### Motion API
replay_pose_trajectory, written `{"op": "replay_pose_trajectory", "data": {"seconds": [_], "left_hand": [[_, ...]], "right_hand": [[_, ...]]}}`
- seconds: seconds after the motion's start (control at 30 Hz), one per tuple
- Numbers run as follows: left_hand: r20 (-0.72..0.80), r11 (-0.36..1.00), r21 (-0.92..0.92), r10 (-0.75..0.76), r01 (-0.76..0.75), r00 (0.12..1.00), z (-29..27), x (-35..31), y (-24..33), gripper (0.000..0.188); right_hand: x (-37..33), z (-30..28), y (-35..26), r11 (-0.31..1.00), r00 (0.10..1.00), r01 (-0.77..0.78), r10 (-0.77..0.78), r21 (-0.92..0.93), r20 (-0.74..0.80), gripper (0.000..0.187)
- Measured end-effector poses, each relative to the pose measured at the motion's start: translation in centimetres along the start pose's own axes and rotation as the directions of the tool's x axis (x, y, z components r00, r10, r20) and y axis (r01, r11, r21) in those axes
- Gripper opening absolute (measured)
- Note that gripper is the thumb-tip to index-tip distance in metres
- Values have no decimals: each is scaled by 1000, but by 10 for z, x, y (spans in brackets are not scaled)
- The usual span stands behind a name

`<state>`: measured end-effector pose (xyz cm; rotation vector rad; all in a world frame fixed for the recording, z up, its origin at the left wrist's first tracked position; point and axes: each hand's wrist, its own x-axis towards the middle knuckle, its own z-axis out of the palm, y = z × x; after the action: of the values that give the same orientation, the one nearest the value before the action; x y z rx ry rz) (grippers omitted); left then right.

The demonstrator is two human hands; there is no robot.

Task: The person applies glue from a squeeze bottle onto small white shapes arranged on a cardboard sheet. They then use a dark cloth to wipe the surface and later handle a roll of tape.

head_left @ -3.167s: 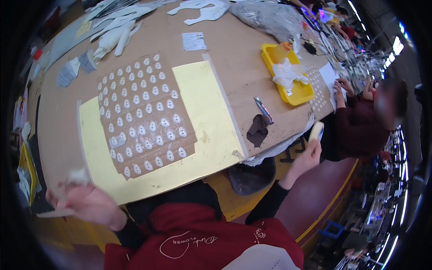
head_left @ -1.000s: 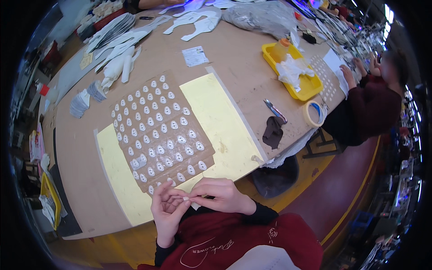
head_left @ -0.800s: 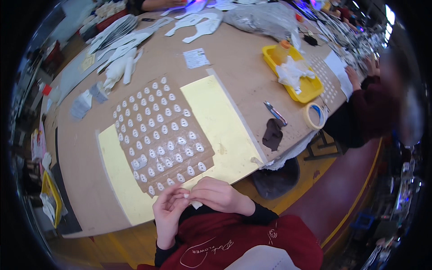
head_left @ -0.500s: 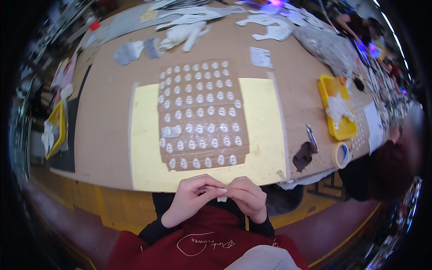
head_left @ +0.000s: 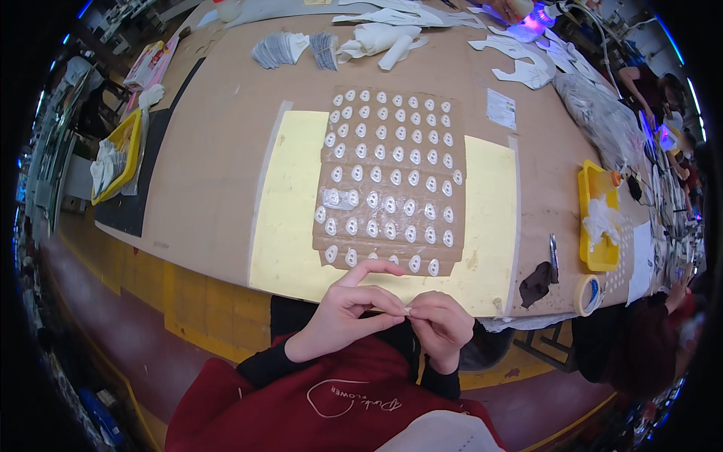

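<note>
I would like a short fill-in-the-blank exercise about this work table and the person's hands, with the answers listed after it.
1. The brown sheet with rows of small white pieces lies on a larger ____ sheet.
2. The left hand and right hand are held ____, pinching something tiny between the fingertips.
3. The roll of tape sits near the table's ____ edge.

Answers: yellow; together; right

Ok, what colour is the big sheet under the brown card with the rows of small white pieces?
Pale yellow sheet, seen in the head view.
</note>
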<state>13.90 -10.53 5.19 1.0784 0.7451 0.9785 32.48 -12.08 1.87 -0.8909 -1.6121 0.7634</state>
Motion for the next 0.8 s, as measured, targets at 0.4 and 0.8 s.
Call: {"op": "replay_pose_trajectory", "data": {"seconds": [0.4,0.8], "left_hand": [[66,995,48,84,-88,994,-3,-1,-6,49],[-12,940,294,182,-171,983,-12,-1,-5,17]], "right_hand": [[6,6,-8,987,999,11,-19,-159,-49,22],[11,13,-12,997,991,-74,72,-19,-111,21]]}}
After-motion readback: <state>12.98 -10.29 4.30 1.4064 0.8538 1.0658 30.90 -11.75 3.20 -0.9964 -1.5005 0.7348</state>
